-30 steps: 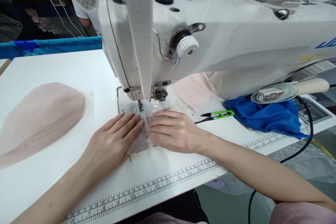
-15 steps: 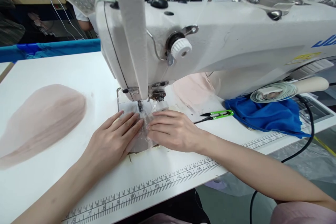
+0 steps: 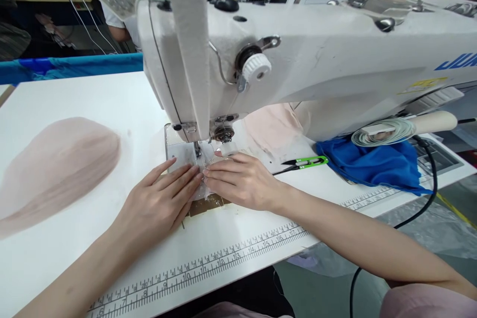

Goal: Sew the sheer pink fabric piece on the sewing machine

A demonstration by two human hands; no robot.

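Observation:
Under the needle area of the white sewing machine lies a thin, sheer pale fabric. My left hand rests flat on it, fingers stretched toward the presser foot. On the other side, my right hand lies over the fabric with its fingers extended to the left, tips close to my left fingertips. The right thumb is hidden. Part of the fabric is covered by both hands. Just in front of them, a brownish plate shows in the table.
Sheer pinkish fabric lies at the left, with another pale pink piece behind the needle. Green thread snips, blue cloth and a coiled pale cord are at the right. A printed ruler runs along the front edge.
The sheer fabric has slid away from me under the presser foot, uncovering more of the brownish plate. My right hand has shifted slightly left and away from me.

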